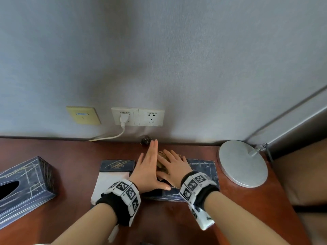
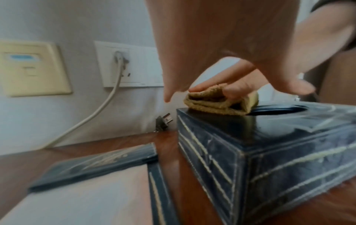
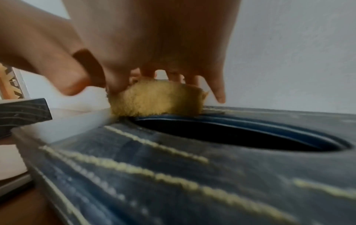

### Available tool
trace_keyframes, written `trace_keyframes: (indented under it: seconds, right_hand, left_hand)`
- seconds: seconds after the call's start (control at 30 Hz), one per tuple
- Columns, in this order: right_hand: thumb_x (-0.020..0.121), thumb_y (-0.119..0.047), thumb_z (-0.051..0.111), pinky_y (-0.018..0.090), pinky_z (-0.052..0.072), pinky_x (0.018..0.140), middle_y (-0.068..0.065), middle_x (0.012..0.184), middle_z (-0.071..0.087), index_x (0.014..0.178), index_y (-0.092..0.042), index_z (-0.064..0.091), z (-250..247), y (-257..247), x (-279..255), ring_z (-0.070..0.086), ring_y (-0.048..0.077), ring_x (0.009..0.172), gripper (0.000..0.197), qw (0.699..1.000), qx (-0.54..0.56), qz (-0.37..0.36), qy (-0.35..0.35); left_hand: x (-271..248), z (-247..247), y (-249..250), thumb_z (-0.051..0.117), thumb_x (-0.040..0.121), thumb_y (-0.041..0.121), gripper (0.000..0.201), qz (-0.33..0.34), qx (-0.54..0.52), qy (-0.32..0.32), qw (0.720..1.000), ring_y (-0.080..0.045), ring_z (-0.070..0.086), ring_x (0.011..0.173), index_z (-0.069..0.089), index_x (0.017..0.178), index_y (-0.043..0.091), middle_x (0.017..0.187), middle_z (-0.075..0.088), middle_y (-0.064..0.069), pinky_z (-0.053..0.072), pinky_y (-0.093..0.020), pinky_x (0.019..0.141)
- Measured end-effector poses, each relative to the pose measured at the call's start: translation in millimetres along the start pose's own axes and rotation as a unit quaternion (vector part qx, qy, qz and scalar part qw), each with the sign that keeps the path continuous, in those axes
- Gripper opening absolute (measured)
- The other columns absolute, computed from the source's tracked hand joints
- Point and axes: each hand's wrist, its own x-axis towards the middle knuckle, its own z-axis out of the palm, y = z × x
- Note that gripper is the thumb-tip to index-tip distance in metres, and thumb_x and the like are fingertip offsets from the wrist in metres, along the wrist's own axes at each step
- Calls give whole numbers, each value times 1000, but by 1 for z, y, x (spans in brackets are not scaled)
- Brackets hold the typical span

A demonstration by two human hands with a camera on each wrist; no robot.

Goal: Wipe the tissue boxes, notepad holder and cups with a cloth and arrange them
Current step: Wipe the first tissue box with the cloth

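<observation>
A dark blue tissue box point(image 1: 203, 167) with pale stitching stands at the middle of the wooden desk. On its top lies a folded tan cloth point(image 1: 161, 164), next to the oval opening. My right hand point(image 1: 174, 165) covers the cloth; in the left wrist view its fingers point(image 2: 212, 85) lie on the cloth point(image 2: 212, 103) with the thumb tucked into the fold. My left hand point(image 1: 148, 165) lies flat along the box's left edge, fingers straight, thumb spread across the near side. A second tissue box point(image 1: 26, 183) sits far left. The notepad holder point(image 1: 116, 165) with white paper lies between them.
A round silver lamp base point(image 1: 243, 163) stands just right of the box. The wall close behind carries sockets point(image 1: 138, 116) with a white cable plugged in. A loose black plug point(image 1: 146, 140) lies at the wall's foot. A brown seat borders the desk's right edge.
</observation>
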Motion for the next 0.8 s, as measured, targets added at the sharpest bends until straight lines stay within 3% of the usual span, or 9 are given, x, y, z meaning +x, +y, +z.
trace_keyframes:
  seconds: [0.1,0.17,0.33,0.43,0.53,0.6,0.67,0.73,0.8]
  right_hand:
    - [95,-45,38,61,2,113,5,158,0,145,-43,1,2,-7,9,0,33,144,62,998,-55,12,-6]
    - [98,-36,37,55,4,115,9,157,-1,147,-38,3,5,-5,11,0,34,144,60,997,-77,0,5]
    - [94,-11,42,41,-4,118,12,156,-14,149,-22,-2,12,13,-4,-11,31,144,71,995,-92,-30,26]
    - [87,5,44,39,-4,119,13,156,-15,149,-19,-3,16,33,-20,-12,30,144,82,996,-74,3,55]
    - [84,11,43,37,-5,117,12,156,-13,149,-18,-4,21,64,-39,-10,31,144,86,994,-60,60,64]
    - [82,13,42,36,-2,117,11,157,-9,149,-19,-1,24,89,-50,-5,31,145,86,993,-43,90,69]
    - [83,11,41,34,14,116,8,157,4,149,-20,9,22,110,-62,18,31,142,79,985,27,135,99]
    - [90,1,38,33,30,107,7,153,21,145,-18,23,13,117,-70,39,30,130,60,965,110,203,128]
    - [89,4,39,30,28,108,11,151,22,142,-17,30,9,108,-67,36,28,131,57,956,120,205,174]
  left_hand:
    - [-10,-4,-15,82,53,58,152,-66,71,-113,989,-10,-12,145,-41,135,18,150,-35,5,-7,-46,118]
    - [-14,-6,-17,81,53,59,152,-77,147,-158,973,-13,-4,146,-37,139,14,145,-42,3,-7,-47,118]
    - [-7,-15,-2,81,56,56,146,-97,242,-196,945,-18,-1,147,-27,145,14,153,-32,-7,-8,-51,116]
    - [-7,-17,-1,82,55,56,146,-120,253,-203,938,-17,3,147,-25,145,11,155,-28,-3,-7,-53,115]
    - [-8,-17,1,83,54,55,146,-132,249,-201,938,-17,7,147,-22,147,13,156,-25,0,-7,-53,114]
    - [-7,-17,3,84,54,54,146,-139,249,-202,937,-17,9,147,-22,147,13,156,-25,0,-6,-52,115]
    - [-7,-19,5,84,54,52,146,-144,249,-205,935,-17,13,146,-22,147,13,156,-25,0,-4,-52,116]
    - [-7,-19,7,85,54,50,146,-151,247,-206,934,-16,18,145,-22,147,13,156,-25,0,-1,-51,116]
    - [-5,-18,10,87,54,47,147,-164,249,-212,931,-17,25,143,-23,147,13,155,-26,0,2,-50,117]
